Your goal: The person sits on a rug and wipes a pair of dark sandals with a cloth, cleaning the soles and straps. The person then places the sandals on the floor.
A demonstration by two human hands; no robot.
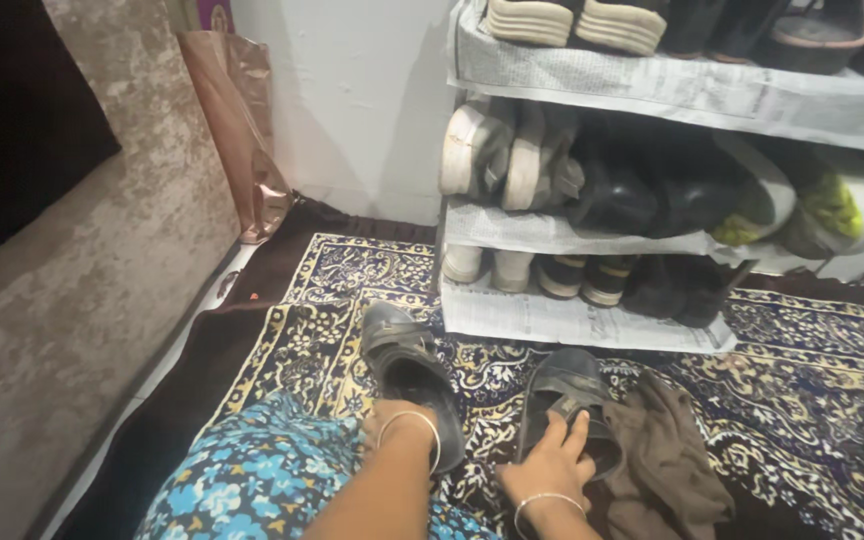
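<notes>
**Two dark sandals on a patterned rug beside a shoe rack**

Resting on the floor, the right hand [552, 462] lies flat over the heel end of a dark sandal [564, 392], fingers spread and loose on its footbed rather than curled round it. Just to the left of that hand, the left hand [392, 418] is bent at the wrist and sits against the near end of a second dark sandal [404, 362]; its fingers are hidden behind the wrist, so whether it clasps the sandal cannot be told. Each wrist carries a thin silvery bangle.

Immediately right of the right hand, touching the sandal it covers, lies a crumpled brown cloth [670, 458]. Below the left hand a blue floral garment [252, 478] covers the person's lap.

Both sandals lie on a rug [812, 400] with a dense navy, cream and yellow floral pattern and a dark brown border. Beyond the hands stands a shoe rack [672, 90], its shelves lined with newspaper and packed with pale-soled sneakers, black shoes and one shoe with a yellow-green sole, all stored on their sides or toes in. A white plastered wall [352, 100] rises behind. Far left of the hands runs a rough grey concrete ledge [82, 260], with a shiny brown bag [242, 120] leaning in the corner
</notes>
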